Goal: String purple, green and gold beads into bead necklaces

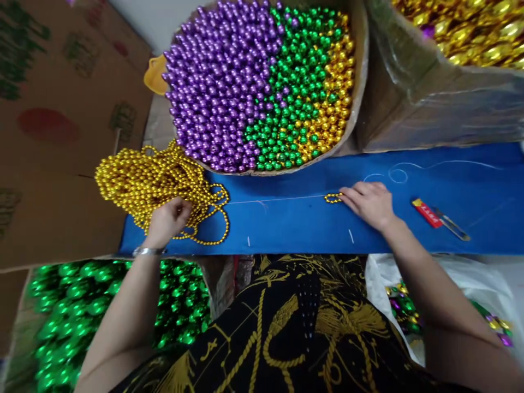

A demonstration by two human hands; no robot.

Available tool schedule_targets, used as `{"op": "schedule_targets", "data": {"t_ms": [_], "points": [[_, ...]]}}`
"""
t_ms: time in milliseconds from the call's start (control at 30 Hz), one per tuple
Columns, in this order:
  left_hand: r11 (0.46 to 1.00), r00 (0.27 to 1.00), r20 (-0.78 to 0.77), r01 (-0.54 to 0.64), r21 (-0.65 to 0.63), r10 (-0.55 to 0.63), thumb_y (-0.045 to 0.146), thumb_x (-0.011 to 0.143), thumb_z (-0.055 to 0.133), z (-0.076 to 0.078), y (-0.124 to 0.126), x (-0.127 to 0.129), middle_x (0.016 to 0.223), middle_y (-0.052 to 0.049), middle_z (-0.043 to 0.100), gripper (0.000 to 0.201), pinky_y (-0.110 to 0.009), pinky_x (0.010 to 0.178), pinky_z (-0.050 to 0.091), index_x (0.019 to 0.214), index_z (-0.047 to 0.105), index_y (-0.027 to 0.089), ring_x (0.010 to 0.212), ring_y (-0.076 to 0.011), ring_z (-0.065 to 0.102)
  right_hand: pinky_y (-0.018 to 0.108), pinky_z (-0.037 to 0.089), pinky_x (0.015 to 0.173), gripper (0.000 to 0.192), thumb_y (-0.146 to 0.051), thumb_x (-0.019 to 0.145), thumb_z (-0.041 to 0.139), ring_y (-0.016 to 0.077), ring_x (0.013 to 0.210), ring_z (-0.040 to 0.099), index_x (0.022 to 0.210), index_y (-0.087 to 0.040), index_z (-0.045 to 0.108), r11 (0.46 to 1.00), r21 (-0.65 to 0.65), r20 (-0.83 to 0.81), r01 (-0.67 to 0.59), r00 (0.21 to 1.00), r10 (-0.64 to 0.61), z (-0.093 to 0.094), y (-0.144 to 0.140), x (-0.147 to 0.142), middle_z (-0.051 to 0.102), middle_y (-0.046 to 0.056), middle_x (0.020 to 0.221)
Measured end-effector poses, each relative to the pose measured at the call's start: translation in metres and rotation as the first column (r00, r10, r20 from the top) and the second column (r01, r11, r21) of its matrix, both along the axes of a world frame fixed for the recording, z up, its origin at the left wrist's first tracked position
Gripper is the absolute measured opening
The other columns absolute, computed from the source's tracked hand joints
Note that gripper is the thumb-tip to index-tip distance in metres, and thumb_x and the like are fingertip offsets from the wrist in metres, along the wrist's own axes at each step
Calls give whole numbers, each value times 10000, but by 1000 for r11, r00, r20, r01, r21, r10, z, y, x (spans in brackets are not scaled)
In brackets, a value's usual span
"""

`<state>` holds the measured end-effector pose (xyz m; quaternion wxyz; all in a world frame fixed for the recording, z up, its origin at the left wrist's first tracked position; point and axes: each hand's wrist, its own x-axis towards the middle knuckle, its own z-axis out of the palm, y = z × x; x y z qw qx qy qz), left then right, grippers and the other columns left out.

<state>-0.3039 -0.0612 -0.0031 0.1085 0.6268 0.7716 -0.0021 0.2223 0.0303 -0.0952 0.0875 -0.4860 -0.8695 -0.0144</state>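
My left hand (pixel 168 219) is curled over the right side of a heap of gold bead strands (pixel 141 185); what its fingers hold, if anything, is hidden. From the heap, a gold loop spreads onto the blue table. My right hand (pixel 370 204) pinches the end of a short loop of gold beads (pixel 332 198) near the table's middle. A thin pale thread (pixel 282 198) runs almost straight from the heap to this short loop. Beyond my right hand, more thread (pixel 434 162) lies in curls.
A carton (pixel 359 117) of purple, green and gold beads stands behind the blue table (pixel 295 229). Another box (pixel 442 117) holds larger gold beads. A red-and-yellow cutter (pixel 428 213) lies at right. Green beads (pixel 180 297) and a white bag (pixel 379 278) are below the front edge.
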Motion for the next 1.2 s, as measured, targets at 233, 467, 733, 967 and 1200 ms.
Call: {"op": "schedule_targets", "data": {"t_ms": [233, 467, 733, 967, 1200], "points": [[999, 999, -34, 38, -15, -38, 392, 860, 434, -13, 5, 44, 722, -35, 621, 243, -251, 579, 346, 840, 577, 197, 614, -165, 545, 374, 326, 794, 358, -441, 963, 459, 248, 922, 530, 1110, -222, 701, 914, 91, 113, 395, 908, -404, 11, -2, 61, 658, 121, 1020], [999, 935, 351, -40, -24, 46, 524, 738, 525, -22, 21, 73, 597, 33, 562, 313, -255, 546, 406, 757, 595, 219, 565, -155, 518, 305, 406, 705, 410, -395, 991, 356, 245, 937, 599, 1177, -209, 670, 688, -3, 175, 726, 677, -715, 42, -64, 147, 671, 127, 1064], [994, 799, 594, -105, -9, 90, 436, 777, 609, -14, 23, 91, 616, 79, 523, 188, -232, 551, 371, 746, 594, 252, 570, -110, 449, 345, 460, 752, 405, -388, 938, 432, 260, 876, 634, 1147, -130, 663, 467, -106, 55, 878, 474, -879, 21, -75, 193, 699, 162, 964], [986, 718, 695, -90, 139, -33, 401, 799, 621, -3, 20, 117, 628, 42, 510, 237, -221, 542, 358, 713, 574, 186, 581, -95, 431, 391, 447, 739, 437, -466, 911, 431, 282, 898, 615, 1178, -213, 666, 812, -139, 128, 568, 823, -554, 3, -100, 198, 689, 187, 1020], [976, 566, 814, -68, 205, -131, 396, 861, 616, -5, 25, 117, 595, 37, 468, 257, -213, 503, 332, 746, 558, 173, 528, -77, 394, 427, 321, 507, 483, -539, 928, 322, 312, 719, 634, 1109, -278, 687, 541, -21, -40, 841, 540, -841, 36, -75, 149, 635, 239, 914]]}}
